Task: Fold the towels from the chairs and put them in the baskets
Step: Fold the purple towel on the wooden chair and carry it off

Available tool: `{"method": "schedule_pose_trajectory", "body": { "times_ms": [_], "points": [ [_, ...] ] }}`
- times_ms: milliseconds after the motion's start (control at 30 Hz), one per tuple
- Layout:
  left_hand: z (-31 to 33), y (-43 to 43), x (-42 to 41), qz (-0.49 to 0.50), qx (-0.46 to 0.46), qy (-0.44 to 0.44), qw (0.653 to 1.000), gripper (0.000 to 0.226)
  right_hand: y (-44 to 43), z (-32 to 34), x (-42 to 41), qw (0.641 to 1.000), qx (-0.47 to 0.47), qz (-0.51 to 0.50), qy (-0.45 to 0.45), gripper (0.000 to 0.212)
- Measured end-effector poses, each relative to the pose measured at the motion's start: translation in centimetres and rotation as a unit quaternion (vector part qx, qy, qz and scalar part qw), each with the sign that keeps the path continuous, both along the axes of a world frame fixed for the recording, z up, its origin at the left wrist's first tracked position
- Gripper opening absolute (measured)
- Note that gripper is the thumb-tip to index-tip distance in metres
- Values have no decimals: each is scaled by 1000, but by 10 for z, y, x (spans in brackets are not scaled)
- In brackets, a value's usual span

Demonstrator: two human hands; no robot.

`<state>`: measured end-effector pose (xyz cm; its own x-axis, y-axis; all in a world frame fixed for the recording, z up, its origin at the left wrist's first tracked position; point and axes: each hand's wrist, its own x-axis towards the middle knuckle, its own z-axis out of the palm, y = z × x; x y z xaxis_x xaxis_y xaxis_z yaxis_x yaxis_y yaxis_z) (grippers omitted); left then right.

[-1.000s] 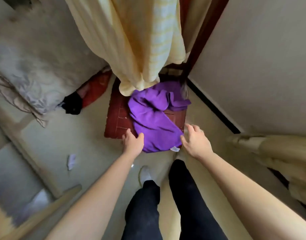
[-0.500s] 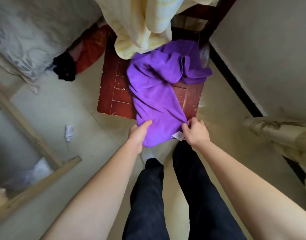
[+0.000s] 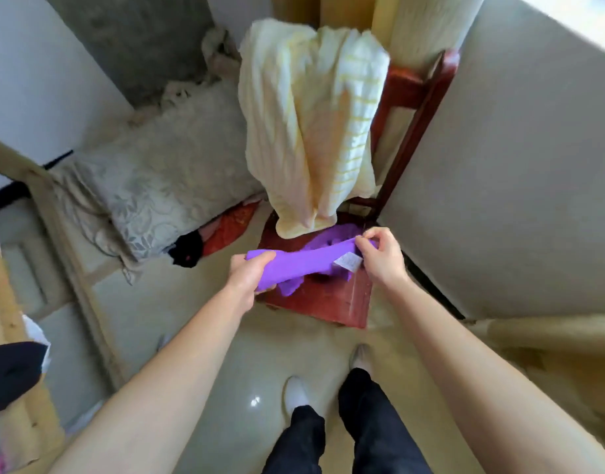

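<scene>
Head | L hand (image 3: pixel 248 273) + R hand (image 3: pixel 379 256) fingers gripping purple towel (image 3: pixel 308 265) | over chair (image 3: pixel 342 302)

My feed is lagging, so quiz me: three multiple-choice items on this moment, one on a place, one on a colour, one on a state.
1. Where does the cream striped towel hang?
A. over the red chair's back
B. on the floor
C. in a basket

2. What colour is the towel held between the hands?
A. green
B. purple
C. white

3. How is that towel held?
A. by the left hand only
B. by neither hand
C. by both hands

Answers: 1 A, it drapes down from the backrest to the seat. 2 B, the purple towel is vivid violet. 3 C, the left hand and right hand each grip an end.
</scene>
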<state>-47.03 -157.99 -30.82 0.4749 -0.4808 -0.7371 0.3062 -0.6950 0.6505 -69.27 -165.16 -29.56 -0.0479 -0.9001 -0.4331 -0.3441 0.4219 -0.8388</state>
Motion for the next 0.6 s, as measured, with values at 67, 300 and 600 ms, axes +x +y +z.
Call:
{"method": "schedule_pose_trajectory", "body": {
  "times_ms": [67,300,600],
  "points": [
    [49,-7,10,9,-38,1,999,22,-10,54,6,998,-45,-19,-36,12],
    [214,-11,26,-24,-195,-72,978,28,-13,224,5,971,-221,-7,-90,5],
    [328,21,9,36,-419,27,907,21,-8,312,-20,940,-252,28,-229,19]
  ]
}}
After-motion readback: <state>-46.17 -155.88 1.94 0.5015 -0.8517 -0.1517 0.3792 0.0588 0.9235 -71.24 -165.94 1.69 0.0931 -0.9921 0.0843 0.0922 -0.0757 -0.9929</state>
